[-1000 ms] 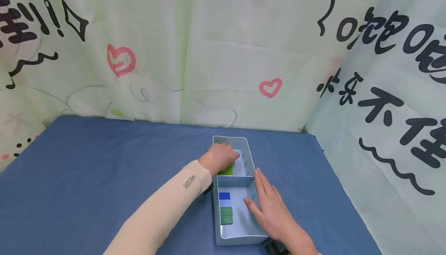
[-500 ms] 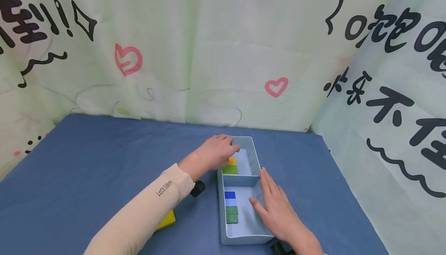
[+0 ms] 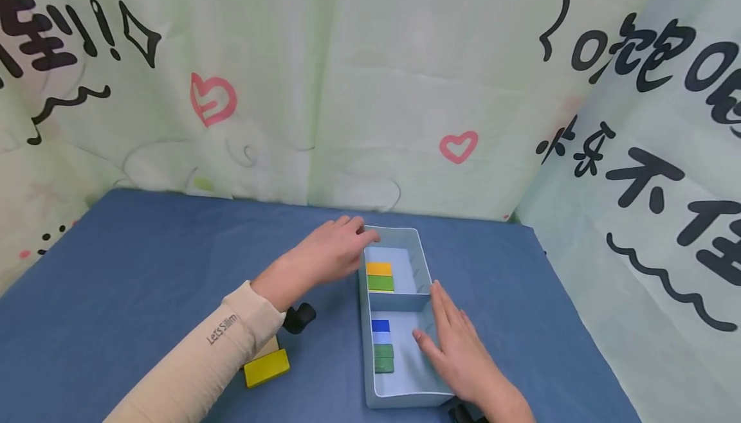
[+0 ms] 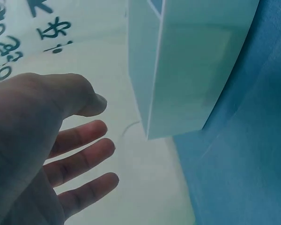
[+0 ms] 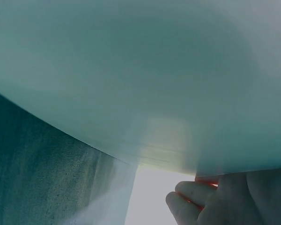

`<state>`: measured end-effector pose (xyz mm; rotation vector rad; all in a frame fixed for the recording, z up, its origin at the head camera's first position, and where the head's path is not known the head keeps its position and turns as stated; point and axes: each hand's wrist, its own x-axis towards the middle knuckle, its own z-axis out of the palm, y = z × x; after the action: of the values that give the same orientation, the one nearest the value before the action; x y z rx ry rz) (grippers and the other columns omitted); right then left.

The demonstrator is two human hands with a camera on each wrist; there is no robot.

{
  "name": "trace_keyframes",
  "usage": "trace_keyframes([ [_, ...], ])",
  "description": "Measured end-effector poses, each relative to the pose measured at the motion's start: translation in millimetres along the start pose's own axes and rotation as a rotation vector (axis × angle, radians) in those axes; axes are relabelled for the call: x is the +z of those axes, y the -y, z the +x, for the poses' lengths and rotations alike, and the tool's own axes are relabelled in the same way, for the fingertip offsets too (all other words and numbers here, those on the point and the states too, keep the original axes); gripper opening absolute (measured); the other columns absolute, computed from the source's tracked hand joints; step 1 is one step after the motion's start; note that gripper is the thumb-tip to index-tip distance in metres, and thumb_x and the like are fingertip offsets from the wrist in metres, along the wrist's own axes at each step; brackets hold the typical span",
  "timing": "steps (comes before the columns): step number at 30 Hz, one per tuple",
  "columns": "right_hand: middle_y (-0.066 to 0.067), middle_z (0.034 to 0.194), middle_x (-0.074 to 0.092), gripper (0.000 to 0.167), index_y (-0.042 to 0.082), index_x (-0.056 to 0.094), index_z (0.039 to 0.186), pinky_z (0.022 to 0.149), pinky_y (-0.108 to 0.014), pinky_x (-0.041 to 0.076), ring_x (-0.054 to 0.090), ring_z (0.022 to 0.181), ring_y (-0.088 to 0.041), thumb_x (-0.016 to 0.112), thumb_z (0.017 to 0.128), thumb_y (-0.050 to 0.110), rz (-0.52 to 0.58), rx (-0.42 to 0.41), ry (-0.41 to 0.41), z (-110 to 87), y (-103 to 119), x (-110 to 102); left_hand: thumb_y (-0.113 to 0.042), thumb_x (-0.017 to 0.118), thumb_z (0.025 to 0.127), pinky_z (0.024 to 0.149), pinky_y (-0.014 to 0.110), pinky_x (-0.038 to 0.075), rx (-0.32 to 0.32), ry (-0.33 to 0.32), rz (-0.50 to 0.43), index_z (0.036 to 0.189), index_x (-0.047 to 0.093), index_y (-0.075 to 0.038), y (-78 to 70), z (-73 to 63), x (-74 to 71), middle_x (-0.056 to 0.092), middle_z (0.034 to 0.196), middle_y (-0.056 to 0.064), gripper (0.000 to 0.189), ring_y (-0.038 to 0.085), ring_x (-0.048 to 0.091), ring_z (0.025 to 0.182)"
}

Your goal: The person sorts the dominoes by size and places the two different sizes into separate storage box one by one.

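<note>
A light blue two-compartment box stands on the table. Beside the left rim of its far compartment is my left hand, holding nothing. In the left wrist view, its spread fingers are apart from the box's outer wall. An orange block and a green block lie along the left side of the far compartment. Blue, light blue and dark green blocks line the near compartment's left side. My right hand rests with straight fingers along the box's right side, thumb over the near compartment.
Left of the box, a yellow block lies on the blue tablecloth, with a beige block partly hidden behind my left sleeve. A printed curtain hangs behind the table.
My left hand has come out of the far compartment and moved left, uncovering the orange and green blocks. The yellow block has come into view as the sleeve shifted. The right hand stays at the box.
</note>
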<state>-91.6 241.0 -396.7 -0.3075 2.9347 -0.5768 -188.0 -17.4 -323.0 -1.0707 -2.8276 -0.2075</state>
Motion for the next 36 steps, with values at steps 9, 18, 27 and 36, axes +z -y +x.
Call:
trace_keyframes([
  [9,-0.014,0.167,0.008,0.084,0.005,0.006,0.159,0.117,-0.065,0.018,0.018,0.153,-0.035,0.051,0.101,0.044,-0.011,-0.011,-0.024,0.6,-0.6,1.3,-0.005,0.057,0.093,0.073,0.031,0.047,-0.057,-0.071,-0.037,0.131,0.06,-0.017,11.8,-28.6,-7.1,0.06,0.11,0.007,0.039,0.02,0.052,0.089],
  [18,-0.013,0.167,0.006,0.084,0.007,0.003,0.159,0.118,-0.065,0.015,0.017,0.153,-0.034,0.051,0.101,0.045,0.015,-0.004,0.006,-0.1,-1.8,0.1,-0.008,0.067,0.091,0.071,0.032,0.047,-0.155,-0.048,-0.095,0.126,0.061,-0.016,20.8,-64.7,-0.1,0.059,0.106,0.007,0.036,0.019,0.051,0.088],
  [27,-0.015,0.167,0.007,0.084,0.006,0.003,0.159,0.118,-0.065,0.015,0.017,0.153,-0.035,0.05,0.102,0.044,0.017,-0.009,0.002,-0.1,0.5,-3.8,-0.012,0.071,0.09,0.066,0.03,0.044,-0.277,0.066,-0.195,0.113,0.06,-0.014,26.1,-97.3,13.2,0.055,0.099,0.005,0.025,0.018,0.048,0.084],
  [36,-0.014,0.167,0.009,0.083,0.007,0.004,0.159,0.118,-0.065,0.015,0.019,0.153,-0.035,0.051,0.101,0.043,0.03,-0.013,-0.016,0.3,1.5,-3.1,-0.015,0.073,0.09,0.075,0.038,0.049,-0.419,0.236,-0.401,0.11,0.059,-0.015,32.3,-117.8,27.5,0.057,0.104,0.006,0.025,0.02,0.054,0.093],
])
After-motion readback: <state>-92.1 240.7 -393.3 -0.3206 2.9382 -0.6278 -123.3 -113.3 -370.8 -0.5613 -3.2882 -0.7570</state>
